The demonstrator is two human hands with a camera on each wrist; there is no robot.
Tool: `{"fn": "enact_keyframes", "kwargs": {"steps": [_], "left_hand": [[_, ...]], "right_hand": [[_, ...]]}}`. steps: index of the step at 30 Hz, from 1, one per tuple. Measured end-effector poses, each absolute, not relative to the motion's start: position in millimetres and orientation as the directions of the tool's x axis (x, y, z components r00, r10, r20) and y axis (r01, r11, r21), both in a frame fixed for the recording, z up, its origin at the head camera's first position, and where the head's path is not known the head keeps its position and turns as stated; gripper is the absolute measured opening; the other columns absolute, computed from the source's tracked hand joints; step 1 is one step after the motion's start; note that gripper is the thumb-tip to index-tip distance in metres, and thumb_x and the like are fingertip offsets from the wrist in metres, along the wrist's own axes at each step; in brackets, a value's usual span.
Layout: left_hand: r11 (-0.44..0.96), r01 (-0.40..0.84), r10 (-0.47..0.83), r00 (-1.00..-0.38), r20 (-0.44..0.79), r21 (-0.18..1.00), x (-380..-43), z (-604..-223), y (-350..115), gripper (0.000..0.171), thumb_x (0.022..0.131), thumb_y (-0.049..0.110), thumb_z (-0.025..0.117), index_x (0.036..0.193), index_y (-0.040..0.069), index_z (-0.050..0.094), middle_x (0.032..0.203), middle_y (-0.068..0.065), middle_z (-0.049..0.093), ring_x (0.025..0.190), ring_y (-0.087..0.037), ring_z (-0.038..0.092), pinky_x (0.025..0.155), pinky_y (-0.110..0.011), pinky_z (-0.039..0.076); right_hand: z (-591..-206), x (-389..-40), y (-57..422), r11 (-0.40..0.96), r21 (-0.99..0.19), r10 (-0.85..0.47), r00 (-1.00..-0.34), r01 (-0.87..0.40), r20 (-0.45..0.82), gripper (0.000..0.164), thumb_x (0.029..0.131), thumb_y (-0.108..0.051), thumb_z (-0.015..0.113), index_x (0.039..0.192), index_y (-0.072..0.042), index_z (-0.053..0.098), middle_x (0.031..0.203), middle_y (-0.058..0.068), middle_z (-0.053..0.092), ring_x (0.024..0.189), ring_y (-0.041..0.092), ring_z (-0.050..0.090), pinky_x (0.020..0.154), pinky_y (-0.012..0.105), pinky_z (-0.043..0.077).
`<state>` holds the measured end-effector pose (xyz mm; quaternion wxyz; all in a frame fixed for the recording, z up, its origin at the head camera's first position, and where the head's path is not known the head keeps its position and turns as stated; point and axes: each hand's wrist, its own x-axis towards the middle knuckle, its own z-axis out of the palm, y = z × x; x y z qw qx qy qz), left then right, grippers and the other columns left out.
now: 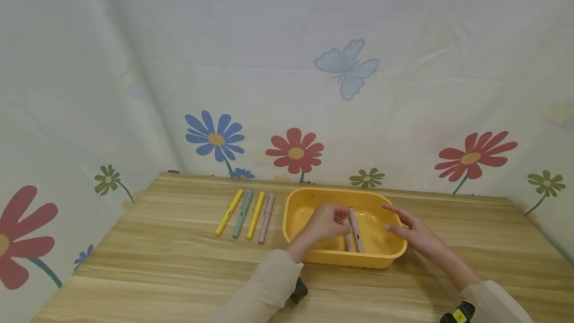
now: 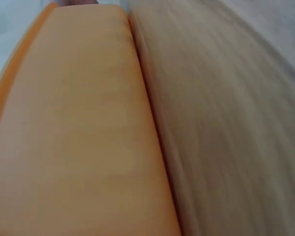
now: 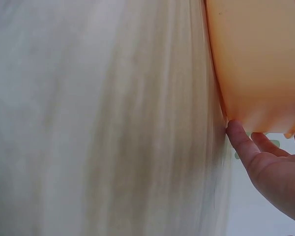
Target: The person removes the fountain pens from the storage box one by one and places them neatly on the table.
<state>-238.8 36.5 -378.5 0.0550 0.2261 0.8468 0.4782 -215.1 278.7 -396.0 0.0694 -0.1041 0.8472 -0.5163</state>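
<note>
4 pens (image 1: pixel 255 216) lie abreast on worktop (image 1: pixel 179 243), prob. for easy pickup; L hand (image 1: pixel 322 223), fingers curled (can't tell if pinching), is at pink pens (image 1: pixel 356 233) in yellow bin (image 1: pixel 341 259); R hand (image 1: pixel 417 236), fingers spread, touches it, likely steadying.

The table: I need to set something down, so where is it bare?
Bare table lies left of the four pens, and right of the right hand. Only a narrow strip separates them from the tray. The tray's middle is crowded: two pens, with the left hand by them.
</note>
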Motion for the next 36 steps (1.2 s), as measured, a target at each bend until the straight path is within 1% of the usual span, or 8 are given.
{"fn": "enact_keyframes", "kwargs": {"steps": [6,12,18,22,24,27,30,36], "left_hand": [[0.525,0.327,0.460,-0.886,0.062,0.785,-237.5,-379.4,47.8,0.045,0.071,0.005,0.073,0.114,-0.002,0.061,0.102,-0.010,0.064,0.090,-0.017,0.058,0.074,-0.022,0.048],[0.620,0.328,0.456,-0.890,0.014,0.713,-237.5,-379.8,54.0,0.040,0.071,0.005,0.073,0.110,0.001,0.063,0.099,-0.006,0.062,0.074,-0.011,0.050,0.068,-0.020,0.044],[0.660,0.381,0.484,-0.875,0.022,0.647,-236.2,-379.7,56.5,0.015,0.066,-0.003,0.070,0.080,0.001,0.066,0.086,-0.006,0.057,0.063,-0.012,0.041,0.050,-0.020,0.033],[0.707,0.433,0.492,-0.869,0.051,0.560,-235.9,-380.6,57.8,0.012,0.061,-0.001,0.074,0.070,0.003,0.066,0.083,-0.002,0.055,0.068,-0.010,0.044,0.052,-0.018,0.035],[0.720,0.436,0.488,-0.871,0.054,0.540,-236.4,-381.2,58.1,0.015,0.060,0.000,0.074,0.060,0.005,0.061,0.077,-0.001,0.052,0.065,-0.010,0.041,0.049,-0.018,0.032],[0.734,0.416,0.467,-0.883,0.046,0.537,-237.7,-382.7,57.8,0.035,0.059,0.002,0.074,0.049,0.011,0.041,0.067,0.001,0.037,0.057,-0.010,0.029,0.045,-0.021,0.022],[0.755,0.394,0.438,-0.898,0.044,0.525,-238.1,-383.8,56.6,0.041,0.059,0.005,0.074,0.052,0.013,0.034,0.064,0.002,0.031,0.055,-0.010,0.026,0.045,-0.021,0.019],[0.799,0.329,0.372,-0.928,0.016,0.504,-234.6,-382.6,53.7,0.029,0.060,0.016,0.078,0.061,0.010,0.050,0.063,0.003,0.042,0.060,-0.011,0.038,0.049,-0.021,0.031]], "right_hand": [[-396.3,-215.0,278.7,0.436,-0.894,-0.253,-0.967,-0.104,-0.011,0.058,0.091,-0.021,0.054,0.141,-0.005,0.029,0.148,0.026,0.011,0.128,0.049,0.021,0.094,0.053,0.039],[-395.9,-214.8,278.0,0.420,-0.901,-0.260,-0.966,-0.107,-0.007,0.058,0.091,-0.020,0.054,0.141,-0.004,0.029,0.148,0.026,0.009,0.130,0.048,0.018,0.096,0.052,0.037],[-394.3,-214.4,278.6,0.429,-0.898,-0.253,-0.967,-0.095,-0.018,0.059,0.091,-0.021,0.054,0.141,-0.004,0.028,0.148,0.026,0.008,0.129,0.048,0.019,0.094,0.052,0.039],[-394.3,-214.5,278.8,0.431,-0.898,-0.252,-0.967,-0.090,-0.024,0.059,0.091,-0.021,0.054,0.141,-0.005,0.028,0.148,0.026,0.008,0.129,0.048,0.020,0.093,0.052,0.040],[-394.6,-214.6,278.7,0.429,-0.899,-0.254,-0.967,-0.092,-0.023,0.059,0.091,-0.021,0.054,0.141,-0.004,0.028,0.148,0.026,0.009,0.129,0.048,0.019,0.093,0.052,0.040],[-395.3,-214.5,278.2,0.426,-0.900,-0.256,-0.967,-0.097,-0.016,0.059,0.091,-0.020,0.054,0.141,-0.004,0.028,0.148,0.026,0.009,0.129,0.049,0.019,0.093,0.053,0.039],[-395.7,-214.5,277.8,0.431,-0.896,-0.254,-0.967,-0.105,-0.009,0.058,0.091,-0.020,0.054,0.141,-0.004,0.029,0.148,0.026,0.009,0.129,0.049,0.018,0.094,0.053,0.038],[-395.3,-214.5,278.0,0.445,-0.889,-0.251,-0.968,-0.109,-0.008,0.058,0.091,-0.022,0.054,0.141,-0.005,0.030,0.148,0.026,0.009,0.129,0.048,0.018,0.094,0.054,0.037]]}}
